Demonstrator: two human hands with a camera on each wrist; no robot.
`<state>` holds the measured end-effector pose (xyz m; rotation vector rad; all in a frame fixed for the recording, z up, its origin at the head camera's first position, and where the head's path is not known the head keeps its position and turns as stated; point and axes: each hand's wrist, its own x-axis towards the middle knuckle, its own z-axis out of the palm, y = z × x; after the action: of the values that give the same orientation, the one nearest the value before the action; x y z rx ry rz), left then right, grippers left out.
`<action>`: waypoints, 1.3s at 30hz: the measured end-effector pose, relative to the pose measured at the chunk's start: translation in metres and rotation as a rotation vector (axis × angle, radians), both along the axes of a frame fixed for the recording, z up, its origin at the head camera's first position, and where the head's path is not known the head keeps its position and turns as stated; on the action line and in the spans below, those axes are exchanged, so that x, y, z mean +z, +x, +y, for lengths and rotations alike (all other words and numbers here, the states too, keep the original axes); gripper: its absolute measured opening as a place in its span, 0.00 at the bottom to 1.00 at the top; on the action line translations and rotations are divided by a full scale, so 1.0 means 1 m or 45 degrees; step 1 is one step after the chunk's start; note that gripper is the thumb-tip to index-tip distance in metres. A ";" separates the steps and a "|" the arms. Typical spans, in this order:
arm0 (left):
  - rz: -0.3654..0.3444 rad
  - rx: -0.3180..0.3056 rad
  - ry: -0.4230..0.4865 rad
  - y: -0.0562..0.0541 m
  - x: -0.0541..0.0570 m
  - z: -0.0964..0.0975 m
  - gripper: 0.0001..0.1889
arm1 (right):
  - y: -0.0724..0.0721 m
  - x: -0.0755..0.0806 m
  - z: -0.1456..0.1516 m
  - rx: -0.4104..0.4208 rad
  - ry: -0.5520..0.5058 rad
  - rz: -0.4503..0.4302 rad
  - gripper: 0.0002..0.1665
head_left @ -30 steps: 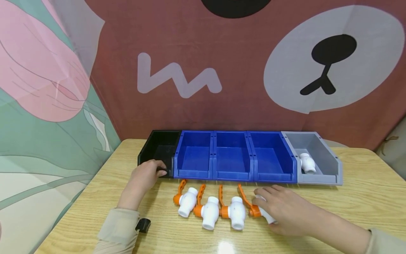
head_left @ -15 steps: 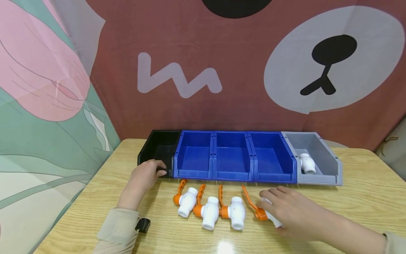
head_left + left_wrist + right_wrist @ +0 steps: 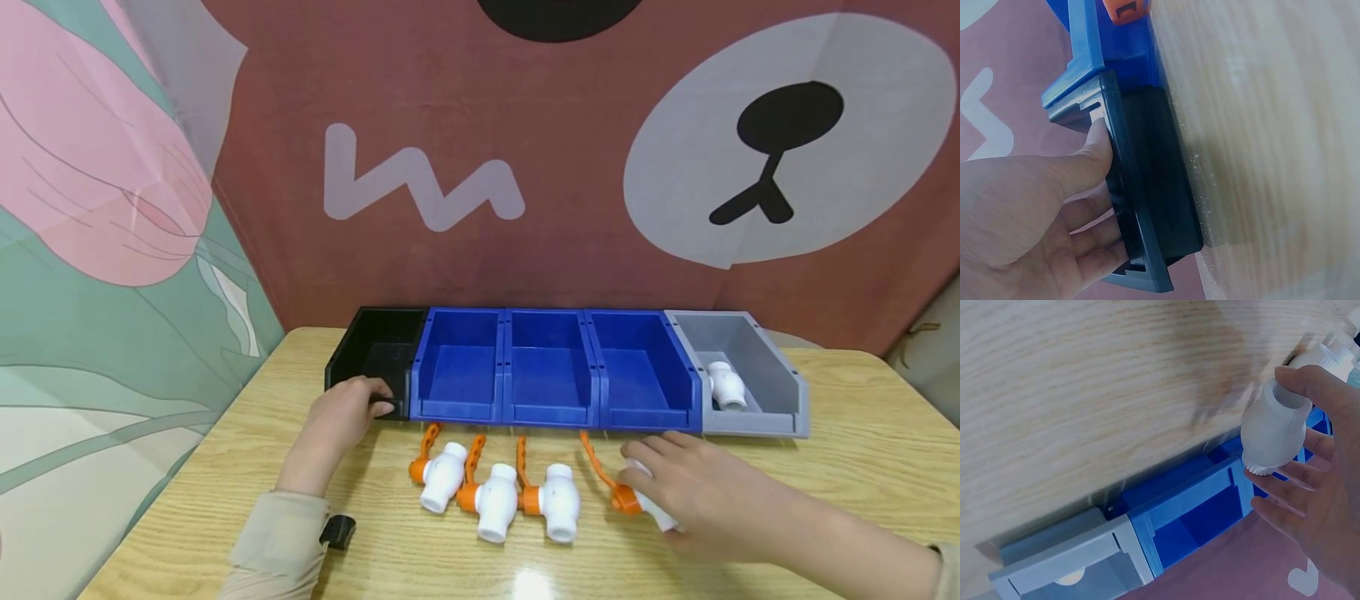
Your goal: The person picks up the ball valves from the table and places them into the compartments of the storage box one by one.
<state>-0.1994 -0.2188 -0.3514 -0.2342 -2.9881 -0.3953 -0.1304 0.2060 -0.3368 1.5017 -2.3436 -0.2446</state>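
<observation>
My right hand [image 3: 697, 492] pinches a white plastic ball valve [image 3: 1272, 428] between thumb and fingertips, in front of the right end of the bin row. Its orange lever handle [image 3: 597, 458] points back toward the bins. Three more ball valves, a left one [image 3: 444, 477], a middle one [image 3: 498, 503] and a right one [image 3: 562, 503], lie side by side on the table, each with an orange lever. My left hand [image 3: 347, 417] rests at the front rim of the black bin [image 3: 1160, 175], with thumb and loosely bent fingers against that rim.
Three blue bins [image 3: 551, 415] stand in a row between the black bin and a grey bin [image 3: 757, 423]. Inside the grey bin lies a white valve [image 3: 727, 386]. The wooden table [image 3: 862, 475] backs onto a printed cloth [image 3: 570, 250].
My right hand has moved right with its ball valve, away from the three lying ones. The left hand stays at the black bin.
</observation>
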 end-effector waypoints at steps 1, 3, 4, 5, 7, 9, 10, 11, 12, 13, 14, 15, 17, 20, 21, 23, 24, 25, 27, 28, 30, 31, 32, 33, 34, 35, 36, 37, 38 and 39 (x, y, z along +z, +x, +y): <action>0.000 0.001 0.001 0.000 0.000 0.000 0.08 | 0.000 0.002 0.000 -0.002 -0.001 -0.011 0.40; -0.002 0.002 0.004 0.000 0.000 0.000 0.08 | 0.000 0.004 0.000 -0.004 -0.007 -0.025 0.39; 0.000 0.001 0.005 0.000 0.000 0.000 0.08 | 0.000 0.006 0.000 -0.008 -0.005 -0.034 0.40; 0.001 0.001 0.006 0.000 0.000 0.000 0.08 | 0.000 0.008 0.000 -0.012 -0.003 -0.041 0.40; 0.005 -0.003 0.008 0.000 0.000 0.000 0.08 | -0.001 0.011 0.001 -0.017 -0.001 -0.043 0.40; 0.008 -0.007 0.009 0.001 0.000 -0.001 0.08 | -0.001 0.014 0.003 -0.020 -0.004 -0.041 0.41; 0.009 -0.008 0.010 0.001 0.001 -0.001 0.07 | -0.002 0.015 0.003 -0.021 -0.008 -0.043 0.41; 0.009 -0.010 0.011 0.001 0.001 -0.001 0.07 | -0.002 0.016 0.004 -0.020 -0.018 -0.041 0.41; 0.010 -0.013 0.011 0.001 0.001 -0.001 0.07 | -0.002 0.017 0.004 -0.018 -0.029 -0.039 0.41; 0.011 -0.013 0.011 0.001 0.000 -0.001 0.07 | -0.003 0.017 0.005 -0.018 -0.039 -0.040 0.41; 0.012 -0.015 0.011 0.001 0.000 -0.001 0.07 | -0.003 0.018 0.006 -0.020 -0.046 -0.044 0.41; 0.013 -0.015 0.012 0.001 0.000 -0.001 0.07 | -0.004 0.019 0.006 -0.024 -0.048 -0.049 0.41; 0.014 -0.016 0.014 0.001 0.000 -0.001 0.07 | -0.005 0.022 0.007 -0.041 -0.042 -0.069 0.41; 0.012 -0.015 0.016 0.001 0.000 -0.001 0.07 | -0.007 0.025 0.008 -0.084 -0.010 -0.117 0.40; 0.011 -0.014 0.017 0.001 0.000 -0.001 0.07 | -0.007 0.026 0.008 -0.097 -0.001 -0.131 0.39; 0.007 -0.012 0.016 0.001 0.000 -0.001 0.07 | -0.008 0.029 0.008 -0.126 0.022 -0.159 0.38; 0.007 -0.012 0.016 0.001 0.000 -0.001 0.07 | -0.009 0.030 0.008 -0.137 0.033 -0.172 0.38; 0.006 -0.013 0.016 0.001 0.000 -0.001 0.07 | -0.009 0.031 0.008 -0.146 0.044 -0.176 0.38; 0.005 -0.014 0.017 0.001 0.000 -0.001 0.07 | -0.010 0.033 0.009 -0.160 0.062 -0.182 0.38; 0.006 -0.014 0.017 0.001 0.000 -0.001 0.07 | -0.010 0.034 0.009 -0.168 0.071 -0.186 0.38; 0.006 -0.015 0.016 0.001 0.000 -0.001 0.07 | -0.012 0.036 0.009 -0.175 0.078 -0.190 0.39; 0.007 -0.015 0.015 0.001 0.000 -0.001 0.07 | -0.012 0.037 0.010 -0.180 0.077 -0.185 0.39; 0.007 -0.014 0.015 0.001 0.000 -0.001 0.07 | -0.013 0.038 0.010 -0.187 0.075 -0.186 0.39; 0.006 -0.013 0.015 0.000 0.000 -0.001 0.07 | -0.013 0.039 0.010 -0.190 0.070 -0.183 0.39; 0.006 -0.012 0.015 0.000 0.000 -0.001 0.07 | -0.015 0.039 0.011 -0.189 0.063 -0.176 0.38; 0.006 -0.012 0.015 0.000 0.000 -0.001 0.07 | -0.015 0.040 0.011 -0.190 0.056 -0.164 0.38; 0.007 -0.012 0.016 0.000 0.000 -0.001 0.07 | -0.017 0.041 0.011 -0.196 0.056 -0.156 0.37; 0.009 -0.013 0.017 0.000 0.000 -0.002 0.07 | -0.018 0.041 0.012 -0.202 0.058 -0.148 0.37; 0.010 -0.014 0.017 0.000 -0.001 -0.002 0.07 | -0.019 0.042 0.013 -0.202 0.057 -0.141 0.37; 0.011 -0.015 0.018 0.000 -0.001 -0.002 0.07 | -0.021 0.042 0.013 -0.204 0.058 -0.136 0.36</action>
<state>-0.1993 -0.2206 -0.3521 -0.2511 -2.9759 -0.4153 -0.1514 0.2194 -0.2944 1.3798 -2.5632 -0.2658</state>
